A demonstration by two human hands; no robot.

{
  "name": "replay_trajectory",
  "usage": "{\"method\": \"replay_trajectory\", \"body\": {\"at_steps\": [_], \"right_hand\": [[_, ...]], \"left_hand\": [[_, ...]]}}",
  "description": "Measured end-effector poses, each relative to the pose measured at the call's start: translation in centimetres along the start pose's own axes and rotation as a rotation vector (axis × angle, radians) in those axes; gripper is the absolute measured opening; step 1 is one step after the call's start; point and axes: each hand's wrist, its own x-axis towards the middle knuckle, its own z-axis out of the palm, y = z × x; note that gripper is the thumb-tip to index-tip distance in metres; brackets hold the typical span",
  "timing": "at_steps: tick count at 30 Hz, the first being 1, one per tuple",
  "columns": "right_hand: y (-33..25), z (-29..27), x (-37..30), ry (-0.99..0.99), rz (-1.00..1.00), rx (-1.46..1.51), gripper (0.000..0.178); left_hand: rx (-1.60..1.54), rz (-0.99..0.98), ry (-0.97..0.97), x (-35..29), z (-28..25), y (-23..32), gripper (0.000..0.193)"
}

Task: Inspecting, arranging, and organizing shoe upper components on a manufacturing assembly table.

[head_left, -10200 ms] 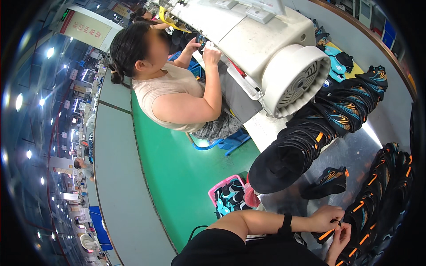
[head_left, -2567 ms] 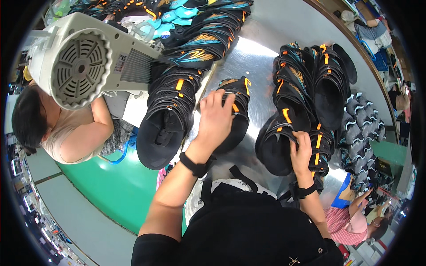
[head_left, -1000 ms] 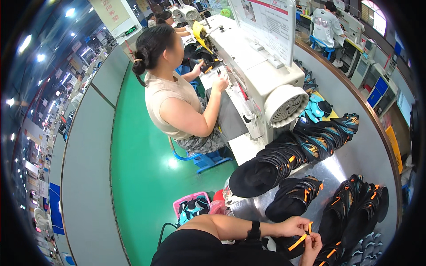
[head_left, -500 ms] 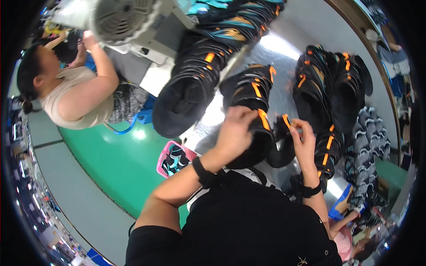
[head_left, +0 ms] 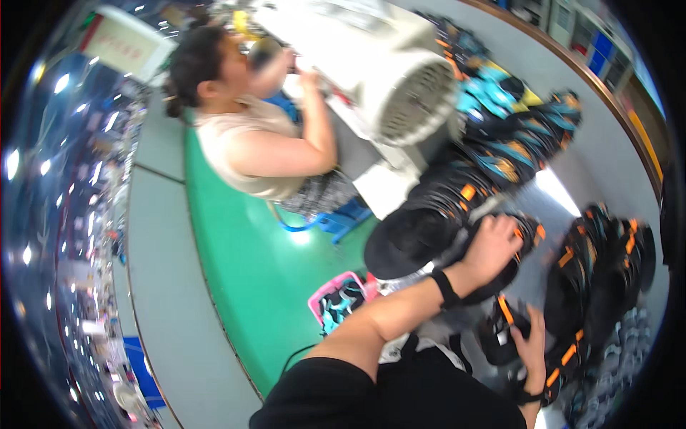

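My left hand [head_left: 493,250] rests with curled fingers on the near stack of black shoe uppers [head_left: 493,288], beside an orange tab. What its fingertips grip is partly hidden under the hand. Lower right, my right hand [head_left: 530,342] has its thumb and fingers around the edge of a single black shoe upper [head_left: 493,342]. That upper carries an orange strip and a small white label. It lies apart from the stack, close to my body.
A long row of nested uppers [head_left: 414,239] lies beyond my left hand; more stacks [head_left: 572,286] stand at the right. A white machine [head_left: 414,100] is at the back, with a seated co-worker [head_left: 264,143] beside it. A pink basket [head_left: 314,304] sits on the green floor.
The view has swung left, so everything sits further right and lower. My left hand stays at the stack; my right hand has moved from pinching the single upper's orange strip to its side.
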Motion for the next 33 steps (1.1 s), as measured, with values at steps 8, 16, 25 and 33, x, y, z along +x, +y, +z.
{"method": "replay_trajectory", "body": {"at_steps": [8, 16, 25, 33], "right_hand": [[0.3, 3.7, 0.8, 0.040, 0.041, -0.163, 0.029], [-0.4, 1.6, -3.3, 0.189, 0.098, -0.093, 0.030], [-6.9, -0.1, -6.7, 0.473, 0.146, 0.143, 0.035], [-8.2, 0.0, -7.0, 0.101, 0.294, 0.476, 0.059]], "left_hand": [[0.023, 0.080, -0.054, -4.3, 3.0, -0.7, 0.028], [0.039, 0.086, 0.042, -0.1, 4.0, -1.8, 0.028], [-0.658, -0.015, -0.262, -2.3, -5.1, 6.2, 0.040], [-1.672, -0.418, -0.526, -5.5, -2.3, 7.0, 0.017]]}}
